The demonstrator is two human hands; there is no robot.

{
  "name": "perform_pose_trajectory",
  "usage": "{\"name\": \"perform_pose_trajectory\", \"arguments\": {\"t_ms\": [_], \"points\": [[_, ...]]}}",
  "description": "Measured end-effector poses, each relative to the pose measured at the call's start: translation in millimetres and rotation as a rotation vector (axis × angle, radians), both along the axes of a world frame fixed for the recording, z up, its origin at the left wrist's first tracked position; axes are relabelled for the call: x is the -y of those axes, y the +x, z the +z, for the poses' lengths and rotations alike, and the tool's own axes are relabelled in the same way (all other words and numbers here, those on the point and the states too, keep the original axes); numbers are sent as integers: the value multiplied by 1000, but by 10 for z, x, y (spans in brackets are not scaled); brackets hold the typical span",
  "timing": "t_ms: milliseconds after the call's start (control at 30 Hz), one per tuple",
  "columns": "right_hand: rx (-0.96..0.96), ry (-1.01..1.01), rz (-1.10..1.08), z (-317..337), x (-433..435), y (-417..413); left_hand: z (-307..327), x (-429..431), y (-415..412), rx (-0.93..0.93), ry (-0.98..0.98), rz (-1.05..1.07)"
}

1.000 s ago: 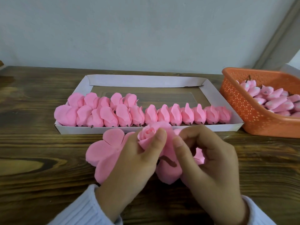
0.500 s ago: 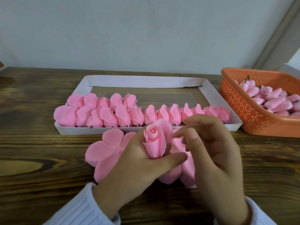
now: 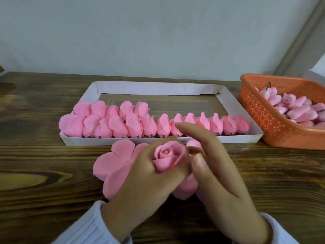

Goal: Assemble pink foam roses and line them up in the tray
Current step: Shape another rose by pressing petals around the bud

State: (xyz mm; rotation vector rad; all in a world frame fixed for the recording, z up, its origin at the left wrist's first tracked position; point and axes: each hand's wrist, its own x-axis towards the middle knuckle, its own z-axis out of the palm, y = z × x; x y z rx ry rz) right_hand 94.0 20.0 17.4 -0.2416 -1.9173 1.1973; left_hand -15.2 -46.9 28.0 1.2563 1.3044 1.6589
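Vs 0.5 s ago: R hand [image 3: 216,175] fingers now straightened off the petals, grip apart; L hand [image 3: 149,178] grip clamped round rose [image 3: 168,158], centre frame, over flat petals [image 3: 114,164], near tray [image 3: 237,138], so wrap prob. done, placing next.

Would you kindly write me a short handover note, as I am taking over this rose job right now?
Left hand grips the unfinished rose, bloom up. Right hand touches its side, forefinger straight; any pinch is hidden.
Loose petals lie beneath on the table.
Tray: finished roses fill the front row, a few start the second. Basket of buds at right.
To do: wrap remaining petals, add rose to second row.
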Motion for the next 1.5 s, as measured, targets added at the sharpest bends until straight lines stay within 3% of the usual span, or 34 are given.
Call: {"name": "perform_pose_trajectory", "arguments": {"t_ms": [67, 133, 300, 733, 1167, 1367, 1500], "points": [[-32, -179, -68, -49, 15, 5, -2, -7, -20, 82, 77, 34], [9, -191, -135, -43, 55, -10, -26, -25, -70, 209, 81, 82], [124, -389, 83, 1, 139, -35, 0, -24, -38, 402, 36, 28], [61, -666, 356, -14, 87, -59, 31, 38, -19, 352, -68, -44], [82, -664, 376, -9, 75, -26, -4, 54, -74, 235, -33, -121], [236, -641, 310, -19, 39, -11, -10, 62, -64, 143, -25, -172], [95, -732, 433, -3, 70, -30, 18, 61, -57, 164, -42, -120]]}}
